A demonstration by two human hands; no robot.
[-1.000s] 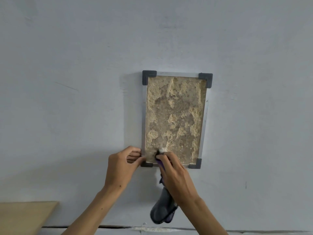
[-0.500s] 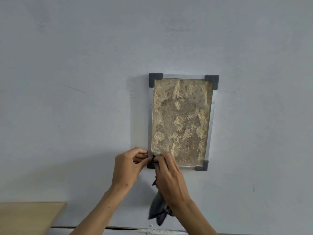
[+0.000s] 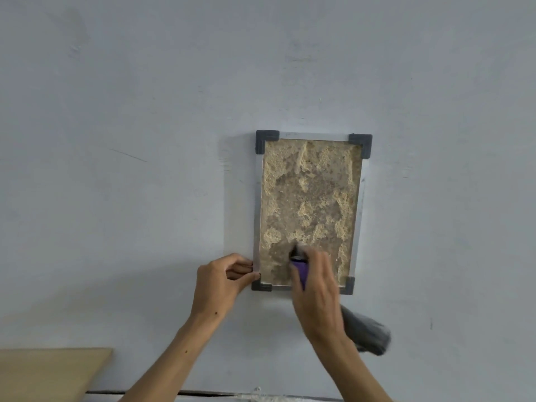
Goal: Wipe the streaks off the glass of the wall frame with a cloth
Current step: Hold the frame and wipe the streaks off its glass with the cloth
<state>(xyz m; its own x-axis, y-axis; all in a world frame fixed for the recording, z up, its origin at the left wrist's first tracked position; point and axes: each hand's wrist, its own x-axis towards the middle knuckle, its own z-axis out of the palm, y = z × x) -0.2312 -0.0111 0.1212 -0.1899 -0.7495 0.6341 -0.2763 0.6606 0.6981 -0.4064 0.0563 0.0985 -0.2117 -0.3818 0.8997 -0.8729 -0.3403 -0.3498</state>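
Observation:
A small wall frame [image 3: 310, 198] with silver edges and dark grey corner caps hangs on the pale wall; its glass shows a mottled tan and grey surface. My left hand [image 3: 223, 278] pinches the frame's left edge just above the bottom left corner. My right hand [image 3: 316, 285] grips a grey and purple cloth [image 3: 301, 269] and presses it on the lower middle of the glass. The cloth's loose grey tail [image 3: 367, 332] swings out to the right below my wrist. My right hand hides part of the frame's bottom edge.
A light wooden surface [image 3: 49, 372] shows at the bottom left corner. A dark gap [image 3: 203, 393] runs along the foot of the wall. The wall around the frame is plain, with small scuffs.
My right hand has slid the cloth from the bottom left corner of the glass to the lower middle. The cloth's tail has swung from hanging down to the right. My left hand keeps its hold.

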